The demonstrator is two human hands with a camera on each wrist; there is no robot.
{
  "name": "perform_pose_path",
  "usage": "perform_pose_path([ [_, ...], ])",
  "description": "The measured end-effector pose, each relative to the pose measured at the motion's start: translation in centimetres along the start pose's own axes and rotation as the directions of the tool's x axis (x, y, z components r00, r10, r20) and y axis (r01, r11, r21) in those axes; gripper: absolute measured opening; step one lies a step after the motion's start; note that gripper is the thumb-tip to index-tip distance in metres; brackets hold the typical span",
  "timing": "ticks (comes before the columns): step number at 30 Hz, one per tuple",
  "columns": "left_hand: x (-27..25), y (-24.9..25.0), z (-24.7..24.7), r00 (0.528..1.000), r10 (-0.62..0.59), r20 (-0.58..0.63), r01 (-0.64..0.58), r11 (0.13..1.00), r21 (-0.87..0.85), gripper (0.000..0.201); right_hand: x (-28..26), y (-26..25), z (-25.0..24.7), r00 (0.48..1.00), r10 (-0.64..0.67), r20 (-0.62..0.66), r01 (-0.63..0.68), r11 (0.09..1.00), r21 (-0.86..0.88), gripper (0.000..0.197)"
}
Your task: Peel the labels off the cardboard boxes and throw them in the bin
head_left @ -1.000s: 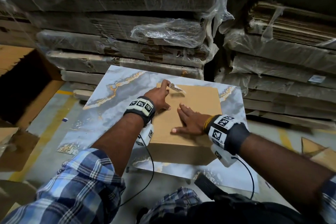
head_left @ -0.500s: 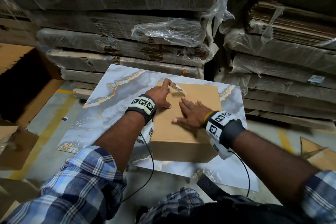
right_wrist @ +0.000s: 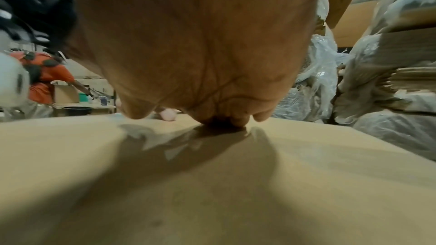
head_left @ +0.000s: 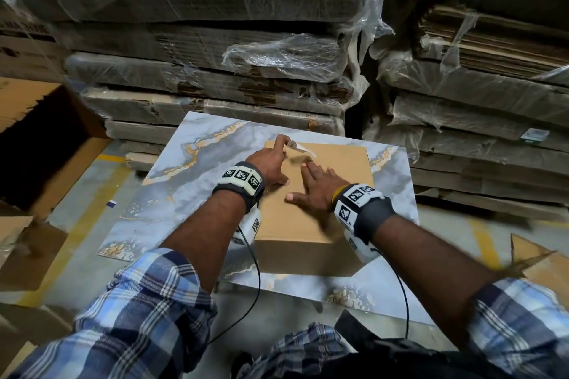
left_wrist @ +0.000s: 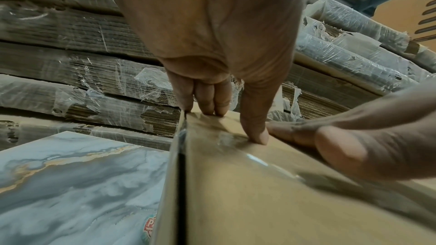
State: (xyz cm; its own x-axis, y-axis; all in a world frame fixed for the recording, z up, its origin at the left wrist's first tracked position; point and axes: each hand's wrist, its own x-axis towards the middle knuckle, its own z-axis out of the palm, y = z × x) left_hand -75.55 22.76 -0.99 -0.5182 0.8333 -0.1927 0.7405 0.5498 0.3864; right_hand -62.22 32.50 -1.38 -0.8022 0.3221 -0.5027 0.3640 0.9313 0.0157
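One cardboard box (head_left: pixel 320 197) lies flat on the marble-pattern tabletop (head_left: pixel 172 194), far edge toward the wrapped stacks, prob. so its broad top face gives both hands a firm surface to work on. Right hand (head_left: pixel 317 191) is spread flat, fingers straight, pressing the box top near its middle; it grips nothing, and judging by the pose it's there to pin the box so it won't slide or lift w/ the pull. Left hand (head_left: pixel 271 163) is up at the far-left corner of the box, its fingers (head_left: pixel 281 140) pinching the lifted end of one label (head_left: pixel 300 148), a pale strip partly raised off the cardboard & curling back toward the hand while its other end looks stuck; in the left wrist view the thumb (left_wrist: pixel 256 128) bears down on the box top next to a glossy patch, likely adhesive or film. Label is blurred, so can't read it. Count: 1 box being worked, 1 label visible on it, 2 hands. An open carton (head_left: pixel 46 144) stands on the floor at left, maybe the bin, can't confirm. Several shrink-wrapped bundles of flattened cardboard (head_left: pixel 215 24) stacked behind; one carries a small white sticker (head_left: pixel 536 135) at right. Another person in orange (right_wrist: pixel 45 79) is well off in the background.
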Motion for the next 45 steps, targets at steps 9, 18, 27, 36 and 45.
perform_pose_path([
  [9, 0.0, 0.0, 0.1, 1.000, -0.001, 0.001, 0.001, 1.000, 0.008, 0.087, -1.1, 0.7, 0.4, 0.996, -0.073, 0.054, 0.075, 0.996, -0.040, 0.095],
  [18, 0.0, 0.0, 0.1, 1.000, 0.012, -0.003, -0.012, 1.000, 0.005, 0.084, -3.6, 0.0, 2.0, 0.987, -0.141, 0.079, 0.143, 0.989, -0.029, 0.096],
  [27, -0.1, 0.0, 0.3, 1.000, 0.017, 0.002, -0.017, 1.000, 0.007, 0.083, -2.3, -0.5, 1.7, 0.996, -0.077, 0.041, 0.078, 0.997, -0.019, 0.105],
  [36, 0.0, -0.3, 0.4, 1.000, 0.017, -0.016, -0.017, 0.998, -0.054, 0.080, -0.9, 0.5, 0.3, 1.000, -0.022, 0.009, 0.021, 0.999, 0.032, 0.100],
  [45, 0.1, -0.8, 0.5, 0.999, 0.032, -0.037, -0.035, 0.995, -0.091, 0.079, -0.7, 1.9, 0.1, 1.000, -0.019, 0.020, 0.019, 1.000, 0.017, 0.095],
])
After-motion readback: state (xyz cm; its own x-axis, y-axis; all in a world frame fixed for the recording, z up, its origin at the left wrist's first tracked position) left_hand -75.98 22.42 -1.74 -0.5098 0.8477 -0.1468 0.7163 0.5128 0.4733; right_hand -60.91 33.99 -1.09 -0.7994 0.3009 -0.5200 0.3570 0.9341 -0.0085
